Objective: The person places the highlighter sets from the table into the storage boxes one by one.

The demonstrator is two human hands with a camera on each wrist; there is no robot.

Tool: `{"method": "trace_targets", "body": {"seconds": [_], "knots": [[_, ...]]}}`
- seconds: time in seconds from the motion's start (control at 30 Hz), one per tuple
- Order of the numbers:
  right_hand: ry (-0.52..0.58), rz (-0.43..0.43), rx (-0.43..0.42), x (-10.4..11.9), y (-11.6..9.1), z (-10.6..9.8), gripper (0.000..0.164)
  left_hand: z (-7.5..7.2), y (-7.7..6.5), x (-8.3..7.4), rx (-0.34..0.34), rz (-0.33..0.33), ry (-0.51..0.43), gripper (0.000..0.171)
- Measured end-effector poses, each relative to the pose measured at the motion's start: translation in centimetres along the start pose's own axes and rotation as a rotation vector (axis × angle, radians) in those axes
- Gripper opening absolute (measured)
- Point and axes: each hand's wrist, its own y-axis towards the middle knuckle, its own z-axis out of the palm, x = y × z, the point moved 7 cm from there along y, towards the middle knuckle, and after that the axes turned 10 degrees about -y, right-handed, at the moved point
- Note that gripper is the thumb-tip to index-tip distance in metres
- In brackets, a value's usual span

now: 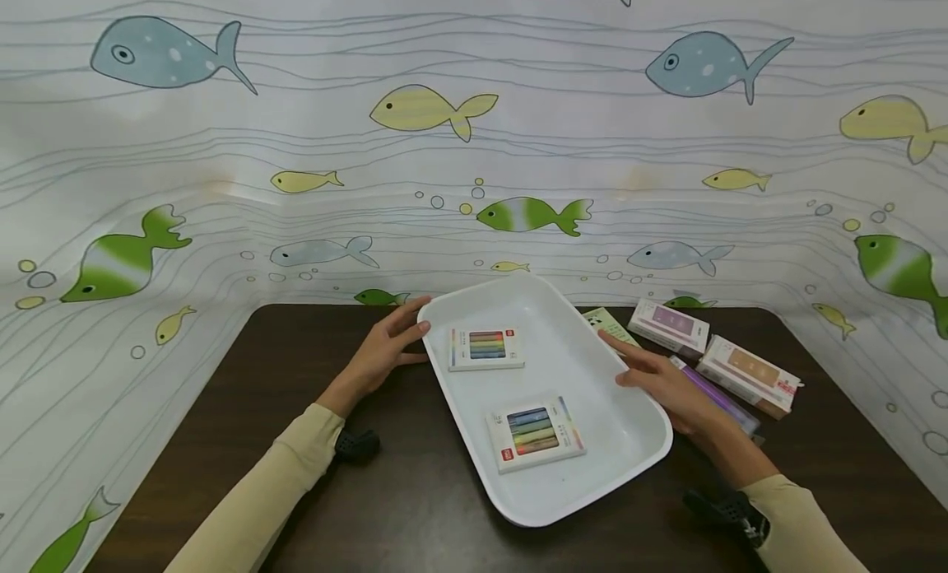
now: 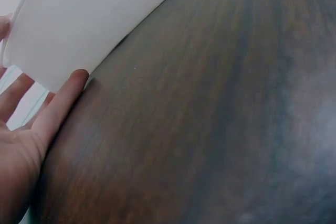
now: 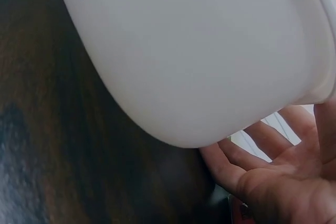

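A white rectangular tray (image 1: pixel 544 367) sits turned at an angle between my hands. Inside it lie two flat boxes of coloured sticks, one box (image 1: pixel 486 348) near the far left, the other box (image 1: pixel 535 434) nearer me. My left hand (image 1: pixel 381 347) grips the tray's far left corner, thumb at the rim and fingers beneath; in the left wrist view a fingertip (image 2: pixel 79 77) is under the tray's edge, close to the table. The right hand (image 1: pixel 655 384) holds the opposite long side by its rim, its lower fingers against the underside in the right wrist view.
Right of the tray, partly behind my right hand, lie a box with a purple panel (image 1: pixel 669 326), a box with a brown panel (image 1: pixel 750 374), a purple clear-sided pack (image 1: pixel 714 396) and a green card-like item (image 1: pixel 611 324). A fish-patterned sheet (image 1: pixel 444 161) walls in the dark table (image 1: pixel 244 408).
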Motion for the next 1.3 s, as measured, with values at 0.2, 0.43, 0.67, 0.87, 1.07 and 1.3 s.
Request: {"method": "trace_targets", "body": {"seconds": [0.2,0.43,0.67,0.87,1.07,1.3], "knots": [[-0.028,-0.026,-0.022,0.13,0.02,-0.15,0.066,-0.01,-0.08,-0.09,-0.003,0.026,0.021,0.055],[-0.025,-0.029,-0.025,-0.25,0.24,-0.05,0.066,-0.18,0.02,-0.02,-0.006,0.032,0.033,0.056],[-0.030,-0.032,-0.032,-0.71,0.10,-0.03,0.066,-0.17,-0.38,0.43,0.003,0.025,0.021,0.055],[-0.053,-0.048,-0.051,-0.20,-0.11,-0.30,0.066,0.16,-0.22,-0.10,0.008,0.050,0.016,0.057],[-0.055,-0.049,-0.065,-0.06,-0.44,-0.51,0.066,0.59,0.24,-0.21,0.032,0.057,0.017,0.057],[-0.078,-0.017,-0.055,-0.16,0.03,-0.23,0.066,-0.09,-0.22,0.11,0.002,0.048,0.012,0.057]]}}
